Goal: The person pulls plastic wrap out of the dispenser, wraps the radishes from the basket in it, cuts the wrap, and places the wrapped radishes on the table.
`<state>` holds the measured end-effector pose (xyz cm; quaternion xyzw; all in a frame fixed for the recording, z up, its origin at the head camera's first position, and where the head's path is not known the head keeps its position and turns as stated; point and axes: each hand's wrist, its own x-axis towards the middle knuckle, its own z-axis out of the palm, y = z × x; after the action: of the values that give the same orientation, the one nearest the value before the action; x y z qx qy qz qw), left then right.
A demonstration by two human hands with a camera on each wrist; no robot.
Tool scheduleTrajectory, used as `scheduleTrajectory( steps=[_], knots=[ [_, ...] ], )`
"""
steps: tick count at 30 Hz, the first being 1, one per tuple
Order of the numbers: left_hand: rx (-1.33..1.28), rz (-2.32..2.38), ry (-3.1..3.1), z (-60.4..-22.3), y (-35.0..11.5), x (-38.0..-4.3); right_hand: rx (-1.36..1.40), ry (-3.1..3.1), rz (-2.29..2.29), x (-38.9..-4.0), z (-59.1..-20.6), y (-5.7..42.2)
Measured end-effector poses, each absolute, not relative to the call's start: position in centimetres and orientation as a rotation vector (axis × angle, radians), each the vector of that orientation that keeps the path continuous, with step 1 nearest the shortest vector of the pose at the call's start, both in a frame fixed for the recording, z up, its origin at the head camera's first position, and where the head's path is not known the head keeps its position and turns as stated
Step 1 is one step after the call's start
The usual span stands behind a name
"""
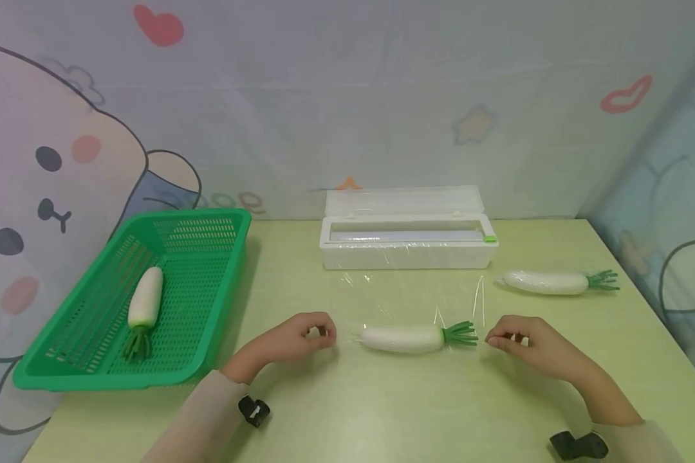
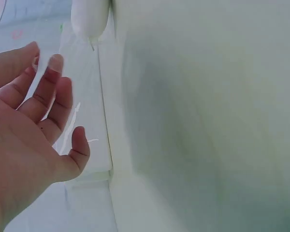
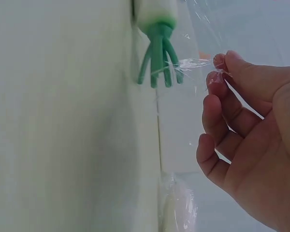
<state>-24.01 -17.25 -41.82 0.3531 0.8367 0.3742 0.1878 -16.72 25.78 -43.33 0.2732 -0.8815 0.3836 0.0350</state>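
A white daikon radish (image 1: 402, 338) with green stalks lies between the two hands. Clear cling film (image 1: 376, 299) stretches from a white dispenser box (image 1: 408, 257) toward the person, overlapping the radish in the head view. At the root end, the left hand (image 1: 305, 335) pinches the film's edge between thumb and forefinger, other fingers loosely bent. Beyond the stalks, the right hand (image 1: 524, 341) pinches the film's other corner. The gathered film (image 3: 191, 64) runs from those fingertips across the stalks in the right wrist view.
The box's lid (image 1: 405, 200) stands raised, with the film roll (image 1: 405, 236) inside. At the right lies a film-wrapped radish (image 1: 547, 281). A green basket (image 1: 220, 321) on the left holds another radish (image 1: 146, 299). A printed cloth (image 1: 405, 116) hangs behind the table.
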Motion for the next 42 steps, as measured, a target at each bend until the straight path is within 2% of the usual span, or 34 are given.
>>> scheduleTrajectory(
  steps=[11, 24, 35, 42],
  knots=[
    [0.886, 1.149, 2.363, -42.0, -16.5, -26.2, 0.649, -2.851, 1.177, -19.7, -42.4, 25.6],
    [0.789, 1.074, 2.347, -43.7, -16.2, -27.1, 0.564, -2.966, 1.324, -21.3, -44.4, 26.1],
    [0.816, 0.890, 2.433, -43.5, -15.8, -26.8, 0.582, -2.973, 1.281, -21.0, -45.1, 26.2],
    [0.800, 1.029, 2.530, -42.0, -16.6, -26.1, 0.405, -2.914, 1.082, -19.8, -43.3, 27.2]
  ],
)
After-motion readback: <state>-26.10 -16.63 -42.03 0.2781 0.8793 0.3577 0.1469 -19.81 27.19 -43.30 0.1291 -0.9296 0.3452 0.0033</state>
